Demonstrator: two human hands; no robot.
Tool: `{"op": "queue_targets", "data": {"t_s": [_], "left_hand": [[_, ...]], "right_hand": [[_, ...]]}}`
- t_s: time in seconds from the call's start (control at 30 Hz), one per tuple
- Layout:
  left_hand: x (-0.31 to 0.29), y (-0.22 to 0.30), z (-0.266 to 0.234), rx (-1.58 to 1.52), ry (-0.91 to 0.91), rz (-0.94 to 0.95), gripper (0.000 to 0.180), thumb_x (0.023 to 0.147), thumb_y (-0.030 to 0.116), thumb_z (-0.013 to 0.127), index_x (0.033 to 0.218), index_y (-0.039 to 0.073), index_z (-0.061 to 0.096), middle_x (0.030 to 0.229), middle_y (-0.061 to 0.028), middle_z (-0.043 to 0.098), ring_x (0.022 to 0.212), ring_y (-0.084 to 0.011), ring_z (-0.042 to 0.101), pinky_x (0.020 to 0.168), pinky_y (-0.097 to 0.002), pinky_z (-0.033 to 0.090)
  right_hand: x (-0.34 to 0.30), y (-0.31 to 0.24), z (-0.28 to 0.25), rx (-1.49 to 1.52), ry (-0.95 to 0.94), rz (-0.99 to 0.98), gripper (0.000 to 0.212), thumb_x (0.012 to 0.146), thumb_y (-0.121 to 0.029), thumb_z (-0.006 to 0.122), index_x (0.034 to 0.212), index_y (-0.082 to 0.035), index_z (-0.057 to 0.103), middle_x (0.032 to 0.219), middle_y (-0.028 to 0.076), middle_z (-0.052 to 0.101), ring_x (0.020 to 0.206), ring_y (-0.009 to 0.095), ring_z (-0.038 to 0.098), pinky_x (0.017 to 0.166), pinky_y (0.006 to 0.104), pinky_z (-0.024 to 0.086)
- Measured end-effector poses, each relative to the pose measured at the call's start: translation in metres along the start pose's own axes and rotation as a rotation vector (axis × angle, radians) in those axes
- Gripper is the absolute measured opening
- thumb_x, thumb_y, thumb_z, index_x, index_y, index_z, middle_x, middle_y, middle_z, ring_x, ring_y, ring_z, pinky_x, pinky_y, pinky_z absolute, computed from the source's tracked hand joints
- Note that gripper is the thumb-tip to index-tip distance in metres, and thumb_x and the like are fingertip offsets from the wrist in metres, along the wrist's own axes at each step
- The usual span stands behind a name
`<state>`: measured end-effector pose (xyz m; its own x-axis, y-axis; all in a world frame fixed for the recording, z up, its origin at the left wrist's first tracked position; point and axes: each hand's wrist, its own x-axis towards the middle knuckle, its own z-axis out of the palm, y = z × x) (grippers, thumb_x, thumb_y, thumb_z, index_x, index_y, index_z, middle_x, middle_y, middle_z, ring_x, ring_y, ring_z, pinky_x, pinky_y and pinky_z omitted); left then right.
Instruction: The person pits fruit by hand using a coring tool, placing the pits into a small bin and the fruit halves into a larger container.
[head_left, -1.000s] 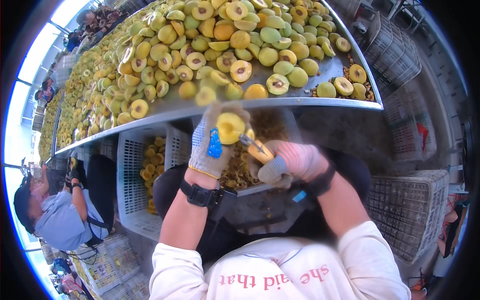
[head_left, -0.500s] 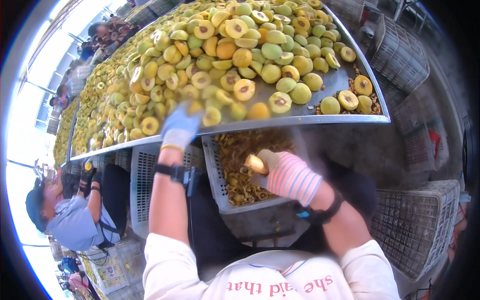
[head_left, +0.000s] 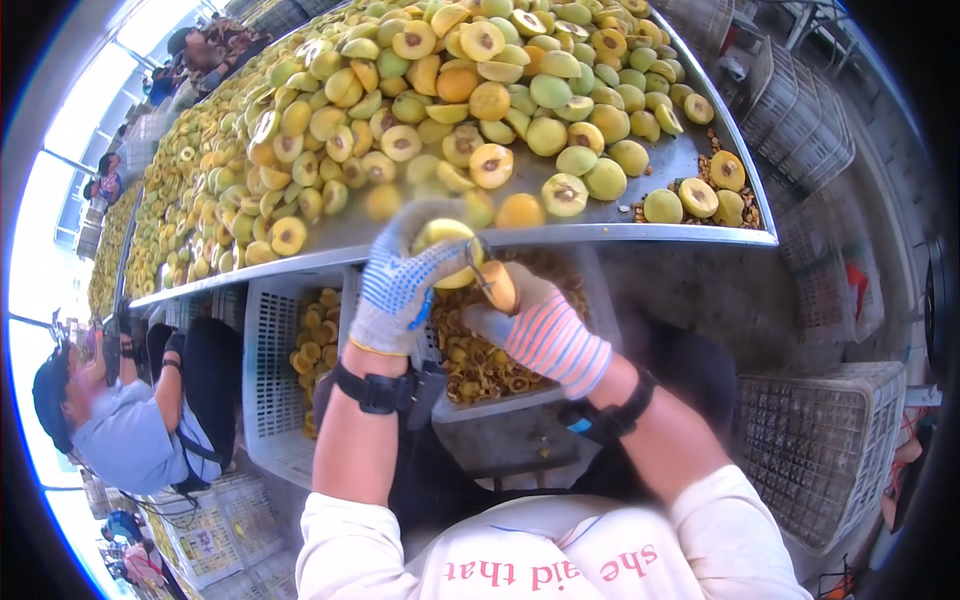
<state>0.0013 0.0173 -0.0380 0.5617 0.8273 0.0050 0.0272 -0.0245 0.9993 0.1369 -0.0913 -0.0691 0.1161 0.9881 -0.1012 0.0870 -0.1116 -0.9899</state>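
Yellow fruit gripped by gloved left hand, wooden-handled tool clasped by gloved right hand, metal tip held against fruit.

Hard white light enters through the windows at left, blown out to glare with a blue fringe along the lens rim. The bench is brightly lit, its bare metal faintly shiny, while the floor beneath it lies in shadow. A hazy smear softens the left fingers and nearby fruit. Straight edges bow toward black corners.
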Motion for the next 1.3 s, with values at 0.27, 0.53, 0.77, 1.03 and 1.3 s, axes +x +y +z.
{"op": "queue_targets", "data": {"t_s": [0.27,0.53,0.77,1.03,1.3], "left_hand": [[-0.015,-0.016,0.004,-0.660,0.063,0.009,0.042,0.101,0.040,0.050,0.119,0.003,0.057,0.106,-0.0163,0.064,0.100,-0.0305,0.064,0.085,-0.0432,0.056],[-0.012,-0.027,-0.004,-0.507,0.123,-0.070,0.045,0.100,0.044,0.051,0.108,0.002,0.061,0.097,-0.0141,0.067,0.087,-0.0264,0.067,0.078,-0.0386,0.057],[-0.012,-0.030,-0.003,-0.486,0.209,-0.145,0.040,0.100,0.040,0.052,0.106,0.002,0.063,0.091,-0.0136,0.069,0.080,-0.0253,0.068,0.075,-0.0370,0.057],[-0.015,-0.016,-0.002,-0.134,0.174,-0.062,0.030,0.099,0.028,0.055,0.093,0.001,0.067,0.084,-0.0087,0.068,0.074,-0.0146,0.063,0.067,-0.0283,0.050],[-0.021,-0.033,0.007,-0.388,0.115,0.061,0.033,0.098,0.031,0.060,0.109,0.001,0.068,0.100,-0.0089,0.071,0.088,-0.0161,0.067,0.080,-0.0274,0.053]], "right_hand": [[0.003,0.003,0.017,-0.191,0.056,-0.142,0.048,0.082,-0.034,0.077,0.111,-0.001,0.058,0.089,0.017,0.069,0.083,0.035,0.067,0.072,0.0418,0.053],[0.013,-0.014,0.020,-0.700,-0.003,0.036,0.040,0.083,-0.029,0.073,0.105,-0.001,0.055,0.086,0.022,0.068,0.083,0.041,0.066,0.069,0.0459,0.052],[0.014,0.007,0.027,-0.757,-0.018,0.019,0.030,0.082,-0.018,0.068,0.103,-0.001,0.054,0.083,0.022,0.067,0.082,0.040,0.067,0.068,0.0460,0.053],[0.017,-0.007,0.030,-0.743,-0.119,0.208,0.028,0.083,-0.020,0.072,0.101,-0.003,0.059,0.084,0.021,0.067,0.081,0.040,0.066,0.069,0.0431,0.053],[0.011,0.005,0.029,-0.213,-0.143,0.154,0.033,0.082,-0.022,0.070,0.107,-0.002,0.061,0.087,0.019,0.069,0.081,0.036,0.066,0.075,0.0387,0.053]]}}
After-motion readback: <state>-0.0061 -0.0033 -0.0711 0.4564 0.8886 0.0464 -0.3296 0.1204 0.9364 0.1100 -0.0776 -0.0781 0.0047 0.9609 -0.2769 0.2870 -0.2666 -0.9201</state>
